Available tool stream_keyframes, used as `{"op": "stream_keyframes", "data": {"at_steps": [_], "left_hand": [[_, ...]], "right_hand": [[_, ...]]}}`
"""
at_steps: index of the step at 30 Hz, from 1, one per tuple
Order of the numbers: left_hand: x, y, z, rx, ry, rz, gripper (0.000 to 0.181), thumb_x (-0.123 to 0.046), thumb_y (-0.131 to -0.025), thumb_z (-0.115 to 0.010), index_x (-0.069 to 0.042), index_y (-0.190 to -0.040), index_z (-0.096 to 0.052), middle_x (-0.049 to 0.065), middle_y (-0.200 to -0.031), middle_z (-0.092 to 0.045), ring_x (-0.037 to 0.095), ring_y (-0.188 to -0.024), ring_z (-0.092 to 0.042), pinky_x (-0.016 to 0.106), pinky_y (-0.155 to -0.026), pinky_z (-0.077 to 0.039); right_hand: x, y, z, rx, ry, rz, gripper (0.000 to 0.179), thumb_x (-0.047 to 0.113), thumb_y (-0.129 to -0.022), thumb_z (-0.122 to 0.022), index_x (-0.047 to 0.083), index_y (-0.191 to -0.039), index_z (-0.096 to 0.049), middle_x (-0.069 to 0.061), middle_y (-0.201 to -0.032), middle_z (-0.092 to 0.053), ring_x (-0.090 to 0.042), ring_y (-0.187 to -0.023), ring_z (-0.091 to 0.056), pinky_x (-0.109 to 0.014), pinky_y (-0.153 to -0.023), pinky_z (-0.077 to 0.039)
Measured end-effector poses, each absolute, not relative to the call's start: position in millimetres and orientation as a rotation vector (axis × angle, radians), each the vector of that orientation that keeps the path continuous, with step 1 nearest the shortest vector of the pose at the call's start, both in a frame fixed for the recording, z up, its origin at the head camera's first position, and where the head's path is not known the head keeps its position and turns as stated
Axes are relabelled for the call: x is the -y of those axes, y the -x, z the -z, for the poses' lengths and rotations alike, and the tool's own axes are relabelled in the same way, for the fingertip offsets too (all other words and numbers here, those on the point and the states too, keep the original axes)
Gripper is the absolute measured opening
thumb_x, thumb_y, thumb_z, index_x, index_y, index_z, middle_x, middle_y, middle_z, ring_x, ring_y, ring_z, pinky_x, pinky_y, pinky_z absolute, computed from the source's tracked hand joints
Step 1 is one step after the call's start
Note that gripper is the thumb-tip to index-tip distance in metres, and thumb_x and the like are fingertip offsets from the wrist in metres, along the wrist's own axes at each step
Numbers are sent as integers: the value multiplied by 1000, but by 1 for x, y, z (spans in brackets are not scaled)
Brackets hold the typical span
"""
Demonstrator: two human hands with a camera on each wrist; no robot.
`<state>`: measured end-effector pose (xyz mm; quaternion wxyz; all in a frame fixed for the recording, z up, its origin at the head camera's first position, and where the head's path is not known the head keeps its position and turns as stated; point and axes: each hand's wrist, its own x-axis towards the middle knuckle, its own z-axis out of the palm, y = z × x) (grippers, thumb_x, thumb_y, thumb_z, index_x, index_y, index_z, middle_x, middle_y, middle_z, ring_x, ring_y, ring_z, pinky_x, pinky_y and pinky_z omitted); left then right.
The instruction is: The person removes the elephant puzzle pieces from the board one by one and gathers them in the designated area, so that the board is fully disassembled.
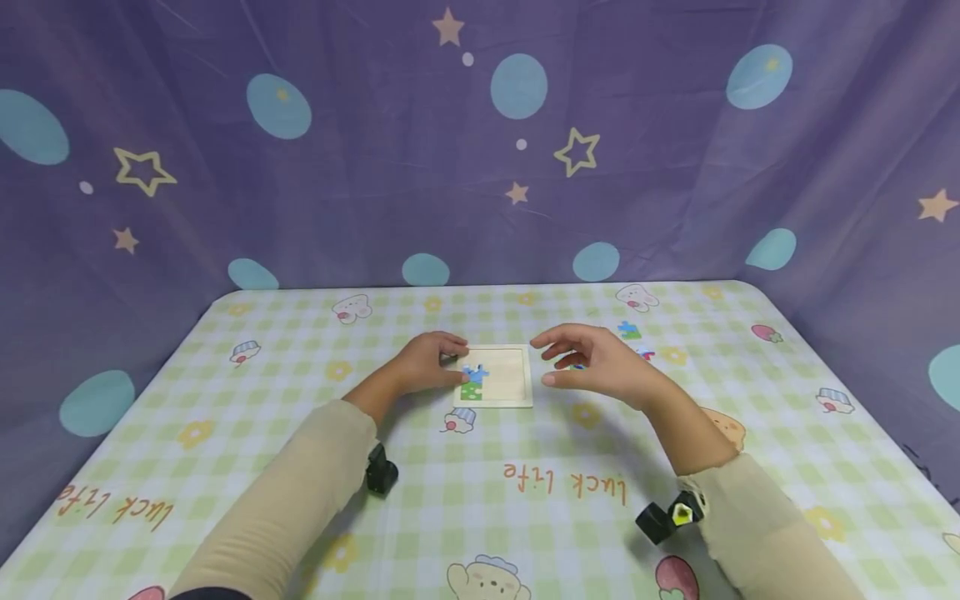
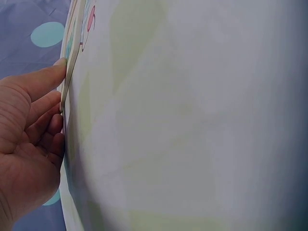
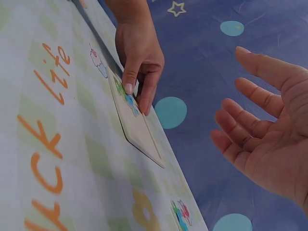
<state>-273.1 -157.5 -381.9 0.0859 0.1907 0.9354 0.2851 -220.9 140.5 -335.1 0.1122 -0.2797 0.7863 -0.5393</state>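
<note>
A square wooden puzzle board (image 1: 508,379) with a raised rim lies on the table. Joined blue and green jigsaw pieces (image 1: 472,391) fill part of its left side. My left hand (image 1: 423,363) holds the board by its left edge, the thumb over the rim beside the pieces. In the left wrist view, the thumb and fingers of the left hand (image 2: 36,110) meet the thin edge of the board. To the right of the board, my right hand (image 1: 600,364) hovers with fingers apart and loosely bent. The right wrist view shows nothing in the right hand (image 3: 269,120).
Several loose jigsaw pieces (image 1: 628,330) lie on the table beyond and around the right hand, one partly hidden behind its fingers. A green checked tablecloth (image 1: 420,533) covers the table. A purple patterned curtain (image 1: 420,183) hangs behind it. Small black devices (image 1: 382,472) are worn at both wrists.
</note>
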Motion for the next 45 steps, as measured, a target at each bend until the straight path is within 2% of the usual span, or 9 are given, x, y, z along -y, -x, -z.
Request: {"op": "stream_keyframes", "data": {"at_steps": [5, 10, 18, 33, 38, 45], "left_hand": [[158, 273, 382, -2785, -569, -842, 50, -21, -84, -79, -2, -127, -64, 9, -140, -54, 30, -131, -47, 42, -109, -36], [158, 273, 381, -2782, -549, -854, 49, -21, -83, -80, -2, -126, -65, 9, -139, -54, 29, -130, -48, 41, -109, -36], [160, 274, 381, -2782, -559, -809, 49, -24, -84, -79, -3, -126, -65, 9, -140, -53, 29, -130, -47, 41, -109, -36], [162, 275, 378, -2763, -588, -843, 49, -24, -83, -79, -3, -125, -67, 9, -137, -56, 28, -127, -50, 41, -107, -38], [163, 275, 378, -2742, -588, -861, 52, -25, -81, -81, -4, -126, -66, 7, -139, -55, 27, -128, -49, 41, -106, -39], [164, 277, 381, -2707, -583, -902, 61, -29, -75, -86, -5, -127, -65, 6, -141, -53, 26, -133, -45, 41, -110, -34]], "right_hand": [[-128, 228, 336, -2301, 834, 1547, 44, 15, -83, -80, 11, -124, -64, -5, -126, -61, -38, -116, -57, -41, -94, -49], [-118, 236, 339, -2295, 820, 1523, 43, 15, -83, -79, 10, -123, -65, -7, -126, -61, -37, -114, -58, -39, -93, -50], [-99, 249, 348, -2257, 836, 1494, 43, 12, -85, -77, -1, -124, -63, -20, -129, -59, -38, -115, -58, -37, -94, -50], [-76, 263, 355, -2331, 725, 1376, 42, 18, -86, -77, 2, -123, -65, -13, -123, -65, -24, -110, -60, -38, -95, -48], [-69, 268, 362, -2327, 709, 1379, 39, 13, -86, -76, 0, -122, -65, -14, -120, -65, -25, -108, -61, -37, -93, -49], [-60, 275, 373, -2371, 679, 1333, 37, 8, -86, -75, 0, -121, -66, -13, -116, -66, -25, -105, -63, -35, -90, -51]]}}
